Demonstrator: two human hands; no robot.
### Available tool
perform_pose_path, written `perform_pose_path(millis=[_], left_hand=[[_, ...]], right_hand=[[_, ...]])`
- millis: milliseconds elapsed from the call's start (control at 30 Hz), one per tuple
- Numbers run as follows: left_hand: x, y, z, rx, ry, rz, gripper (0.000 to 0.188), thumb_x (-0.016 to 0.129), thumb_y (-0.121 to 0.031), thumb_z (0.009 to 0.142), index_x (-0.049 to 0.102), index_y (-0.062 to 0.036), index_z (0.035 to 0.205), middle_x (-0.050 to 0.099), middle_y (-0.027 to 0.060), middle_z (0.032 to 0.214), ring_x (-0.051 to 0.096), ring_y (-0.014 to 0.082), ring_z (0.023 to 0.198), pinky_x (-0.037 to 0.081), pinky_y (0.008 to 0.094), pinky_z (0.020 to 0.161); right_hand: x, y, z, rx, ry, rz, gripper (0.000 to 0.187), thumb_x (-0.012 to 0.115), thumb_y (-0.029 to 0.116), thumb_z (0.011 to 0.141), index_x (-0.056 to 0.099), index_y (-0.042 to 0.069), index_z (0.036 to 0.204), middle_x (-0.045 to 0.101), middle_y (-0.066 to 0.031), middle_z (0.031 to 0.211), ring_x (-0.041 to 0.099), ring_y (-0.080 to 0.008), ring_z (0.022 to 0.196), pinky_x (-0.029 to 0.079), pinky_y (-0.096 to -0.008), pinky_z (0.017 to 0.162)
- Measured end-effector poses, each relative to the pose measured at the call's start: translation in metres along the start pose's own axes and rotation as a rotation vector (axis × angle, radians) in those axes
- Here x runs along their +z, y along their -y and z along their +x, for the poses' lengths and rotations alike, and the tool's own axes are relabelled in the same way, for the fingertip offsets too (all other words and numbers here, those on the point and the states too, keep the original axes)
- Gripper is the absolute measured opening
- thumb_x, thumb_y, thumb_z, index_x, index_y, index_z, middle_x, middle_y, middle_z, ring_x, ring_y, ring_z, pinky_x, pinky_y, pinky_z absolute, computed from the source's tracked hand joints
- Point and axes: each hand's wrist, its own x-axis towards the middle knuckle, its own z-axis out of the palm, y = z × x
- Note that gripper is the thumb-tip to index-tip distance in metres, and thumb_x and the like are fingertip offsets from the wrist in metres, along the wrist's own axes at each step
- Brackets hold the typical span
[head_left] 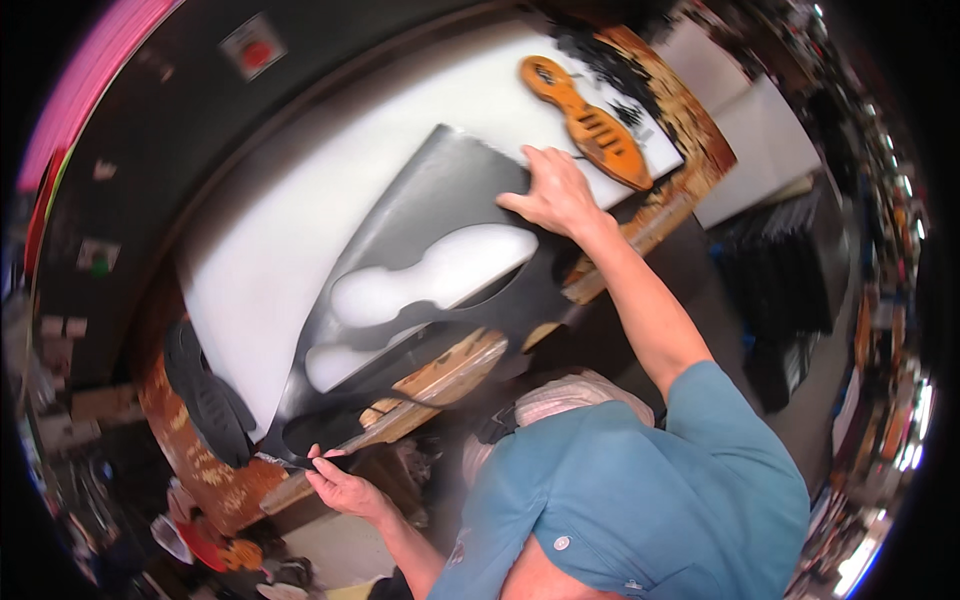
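Note:
A dark grey flexible sheet (430, 195) with sole-shaped cutouts lies slantwise on a white board, its near part hanging over the front edge. My left hand (345, 490) pinches the sheet's near left corner between thumb and fingers. At the sheet's far right edge rests my right hand (560, 195), fingers and thumb spread, the thumb on the sheet. Just beyond it sits an orange sole-shaped cutting die (590, 125) with slots in its wider part. White board shows through the two larger cutouts.
The white board (300, 220) lies on a worn wooden table (185, 440). Black sole-shaped pieces (210, 400) are stacked at its left end. Black scraps (605, 65) gather at the far right. A dark machine body (200, 130) stands behind. Black stacked material (775, 270) is at the right.

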Motion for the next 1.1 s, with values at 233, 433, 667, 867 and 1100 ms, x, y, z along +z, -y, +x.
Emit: perform_pose_path(millis=[233,433,667,867,1100], left_hand=[[0.046,-0.039,-0.005,-0.058,0.195,-0.046,0.033,0.053,-0.024,0.116,0.066,0.0044,0.125,0.065,0.0051,0.094,0.057,0.0130,0.086,0.048,0.0275,0.080],[0.108,-0.107,-0.066,0.301,0.573,-0.049,0.031,0.052,-0.020,0.116,0.068,0.0048,0.125,0.067,0.0055,0.095,0.058,0.0124,0.085,0.049,0.0278,0.079],[0.168,-0.196,-0.191,0.683,0.925,-0.117,0.026,0.052,-0.012,0.115,0.071,0.0022,0.127,0.074,0.0078,0.100,0.064,0.0148,0.089,0.053,0.0286,0.086],[0.237,-0.240,-0.295,1.001,1.245,-0.219,0.021,0.051,-0.004,0.114,0.068,0.0072,0.117,0.078,0.0147,0.109,0.073,0.0211,0.098,0.057,0.0348,0.097],[0.300,-0.284,-0.426,0.786,1.733,-0.416,0.023,0.054,-0.004,0.112,0.069,0.0060,0.126,0.078,0.0147,0.111,0.073,0.0189,0.103,0.057,0.0327,0.100]], right_hand=[[-0.023,-0.032,-0.062,-0.037,0.041,0.848,0.032,0.081,0.028,0.093,0.071,-0.001,0.098,0.064,-0.0117,0.080,0.060,-0.0233,0.073,0.050,-0.0356,0.070],[-0.077,-0.111,-0.244,-0.117,-0.373,0.889,0.023,0.082,0.018,0.093,0.068,0.000,0.095,0.058,-0.0111,0.088,0.060,-0.0271,0.082,0.050,-0.0388,0.073],[-0.103,-0.200,-0.441,0.410,-0.107,0.800,0.024,0.075,0.023,0.099,0.074,-0.001,0.098,0.069,-0.0163,0.093,0.070,-0.0346,0.085,0.053,-0.0462,0.075],[-0.127,-0.251,-0.539,0.616,-0.729,0.450,0.034,0.078,0.017,0.098,0.060,-0.003,0.078,0.060,-0.0148,0.087,0.064,-0.0356,0.076,0.051,-0.0450,0.067],[-0.182,-0.291,-0.654,1.135,-0.947,0.279,0.027,0.077,0.015,0.099,0.066,-0.004,0.084,0.062,-0.0091,0.088,0.059,-0.0181,0.071,0.049,-0.0324,0.064]])
